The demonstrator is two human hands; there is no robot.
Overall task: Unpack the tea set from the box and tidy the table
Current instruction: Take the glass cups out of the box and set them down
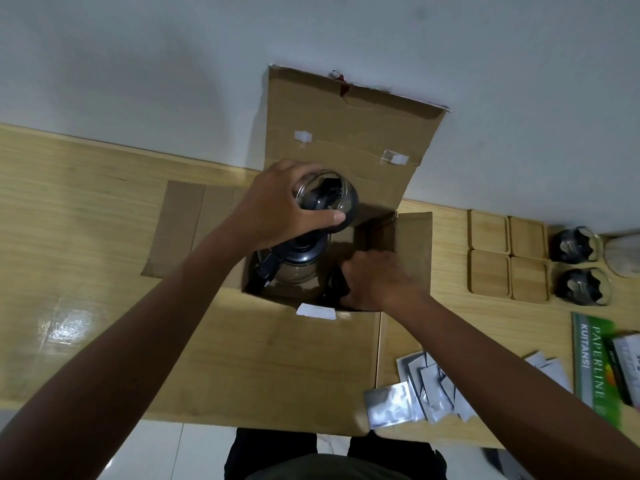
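An open cardboard box (311, 358) stands on the wooden table with its flaps spread. My left hand (277, 206) grips a glass cup (329, 199) with black padding inside, held above the box opening. Below it, inside the box, lies a glass teapot (294, 268) with a black lid and handle. My right hand (377, 278) reaches into the box's right side and closes on a dark object (337, 284), only partly visible. Two more glass cups (575, 249) (581, 287) with black padding stand on the table at the right.
Several square wooden coasters (507, 256) lie in a grid right of the box. Silver sachets (415, 389) are scattered at the near right, beside a green receipt book (592, 365) and a small carton (627, 362). A pale rounded object (623, 258) sits at the far right. The wall runs behind the table.
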